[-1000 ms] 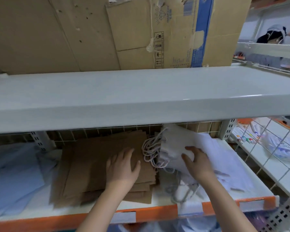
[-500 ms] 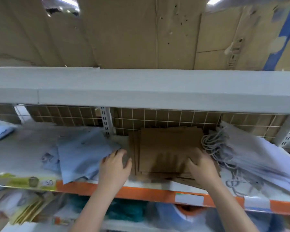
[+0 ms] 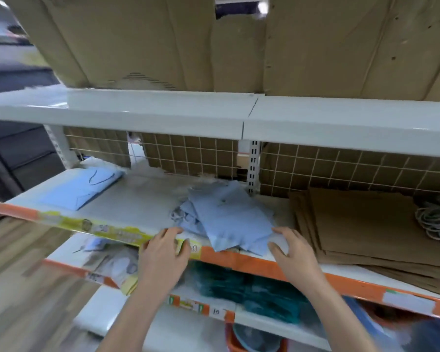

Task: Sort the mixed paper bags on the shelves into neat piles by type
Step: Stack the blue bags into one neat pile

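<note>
Flattened cardboard (image 3: 239, 41) filled the top of my view, standing on the upper shelf (image 3: 163, 110). Below it ran the middle shelf (image 3: 142, 196), white on top with an orange front edge, backed by a wire grid (image 3: 188, 153) with more brown board behind it.

On the right of that shelf lay a stack of brown paper bags (image 3: 361, 222), flat and roughly squared, the lower ones fanned out toward the front edge. Just right of them, at the edge of my view, was a tangle of grey cord handles (image 3: 434, 219); I could not tell what they belonged to.

In the middle sat a loose heap of light blue bags (image 3: 229, 219), lying at different angles, the front ones overhanging the orange edge. Well apart from it, at the far left of the same shelf, lay a flatter pile of blue bags (image 3: 81, 186) with a dark cord on top.

The lower shelf (image 3: 163, 326) held dark teal items (image 3: 239, 283), too blurred to make out.

My left hand (image 3: 163, 252) was spread flat over the shelf's front edge, its fingertips just beside the left side of the blue heap, holding nothing. My right hand (image 3: 290, 250) was spread too, its fingers resting against the heap's right front corner, gripping nothing.
</note>
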A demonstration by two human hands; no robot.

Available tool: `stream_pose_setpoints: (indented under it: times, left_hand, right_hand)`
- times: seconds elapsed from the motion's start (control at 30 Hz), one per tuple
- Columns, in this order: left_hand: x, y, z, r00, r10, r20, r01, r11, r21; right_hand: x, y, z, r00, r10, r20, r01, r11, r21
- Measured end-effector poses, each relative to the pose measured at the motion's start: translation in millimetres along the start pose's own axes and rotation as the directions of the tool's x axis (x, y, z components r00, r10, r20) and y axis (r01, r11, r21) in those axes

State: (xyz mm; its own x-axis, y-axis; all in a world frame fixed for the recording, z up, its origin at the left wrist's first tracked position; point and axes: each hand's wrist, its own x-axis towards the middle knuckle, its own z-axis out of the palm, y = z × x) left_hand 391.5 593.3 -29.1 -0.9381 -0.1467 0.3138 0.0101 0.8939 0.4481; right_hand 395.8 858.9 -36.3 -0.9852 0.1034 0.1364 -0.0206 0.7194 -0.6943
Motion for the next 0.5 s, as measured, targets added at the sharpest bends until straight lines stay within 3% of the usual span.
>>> stream_pose_setpoints:
  times: [0.33,0.5]
  left_hand:
    - [19,-98,-35,0.987,-0.132,-0.086,0.132,0.991,-0.011]
    - [52,-143,-43,0.983,-0.176,-0.060,0.177,0.984,0.007]
  right_hand:
    - [25,-70,92,0.989,-0.068,0.128,0.064,0.997,0.036]
    - [56,-100,136,0.980,-0.104,0.168,0.101,0.995,0.026]
